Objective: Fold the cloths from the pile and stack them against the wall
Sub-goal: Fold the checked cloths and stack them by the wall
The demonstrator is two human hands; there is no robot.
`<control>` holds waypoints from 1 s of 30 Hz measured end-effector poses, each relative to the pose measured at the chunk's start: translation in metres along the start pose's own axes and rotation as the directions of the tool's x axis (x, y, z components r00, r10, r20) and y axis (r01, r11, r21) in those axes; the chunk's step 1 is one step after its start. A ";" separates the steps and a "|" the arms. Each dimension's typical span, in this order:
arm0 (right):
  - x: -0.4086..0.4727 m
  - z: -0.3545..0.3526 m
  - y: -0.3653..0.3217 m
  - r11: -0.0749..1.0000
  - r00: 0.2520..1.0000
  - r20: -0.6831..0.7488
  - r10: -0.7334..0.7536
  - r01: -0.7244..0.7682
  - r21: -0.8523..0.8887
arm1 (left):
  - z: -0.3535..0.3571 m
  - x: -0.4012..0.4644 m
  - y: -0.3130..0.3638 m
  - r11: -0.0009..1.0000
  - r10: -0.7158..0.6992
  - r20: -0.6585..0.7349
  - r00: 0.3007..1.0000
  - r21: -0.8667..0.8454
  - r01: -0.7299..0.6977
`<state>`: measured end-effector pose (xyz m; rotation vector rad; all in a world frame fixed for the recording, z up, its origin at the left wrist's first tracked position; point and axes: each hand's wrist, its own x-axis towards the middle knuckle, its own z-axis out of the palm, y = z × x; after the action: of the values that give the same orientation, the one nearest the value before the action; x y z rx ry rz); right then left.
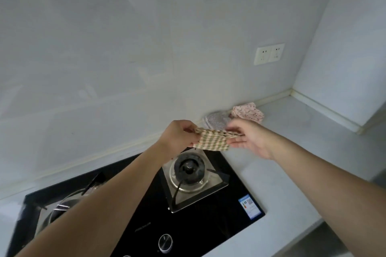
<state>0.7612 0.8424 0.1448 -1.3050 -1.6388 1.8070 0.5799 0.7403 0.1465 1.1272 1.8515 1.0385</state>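
The left hand (178,134) was curled round the left edge of a checked cloth (212,141), fingers and thumb pinching the fabric between them. The right hand (247,136) held the cloth's right edge, thumb above and the other fingers stretched out beneath, so the fabric was nipped at its top corner. Between the two hands the checked cloth, in green, pink and cream, was folded into a small panel and hung in the air above the far end of the hob (188,210), clear of the tabletop (288,173).

Just below the cloth sat the right burner (189,170), a round black cap in a square steel tray with dark pan supports. The left forearm crossed over the black glass of the hob and hid part of the left burner (62,208). A control knob (165,243) showed near the front edge, and a blue label (249,206) was stuck on the hob's right corner.

Beyond the hands, against the back wall (125,48), lay a grey patterned cloth (217,121), and just beside it to the right a pink floral cloth (247,112), both on the pale tabletop. Whether these two touched could not be told. Higher on the wall was a double socket (269,54), near the corner.
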 end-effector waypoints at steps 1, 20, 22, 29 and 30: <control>0.009 -0.014 0.002 0.999 1.000 -0.029 0.007 -0.006 0.054 | 0.013 0.008 0.006 1.000 -0.001 -0.014 1.000 0.002 0.001; 0.163 -0.226 0.054 0.954 0.904 -0.309 0.296 -0.295 0.049 | 0.222 0.157 0.050 0.884 0.187 0.068 0.980 0.424 -0.198; 0.187 -0.256 0.059 0.942 0.896 -0.295 0.333 -0.331 0.057 | 0.253 0.179 0.055 0.880 0.188 0.078 0.979 0.429 -0.203; 0.287 -0.343 0.060 0.967 0.920 -0.325 0.220 -0.249 -0.053 | 0.341 0.289 0.066 0.851 0.219 0.042 0.975 0.481 -0.212; 0.302 -0.353 0.058 0.972 0.927 -0.324 0.190 -0.223 -0.068 | 0.349 0.308 0.068 0.837 0.230 0.021 0.973 0.506 -0.209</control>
<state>0.9138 1.2662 0.0154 -1.7699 -1.4802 1.5354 0.7966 1.1356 0.0119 1.6693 2.1332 0.7054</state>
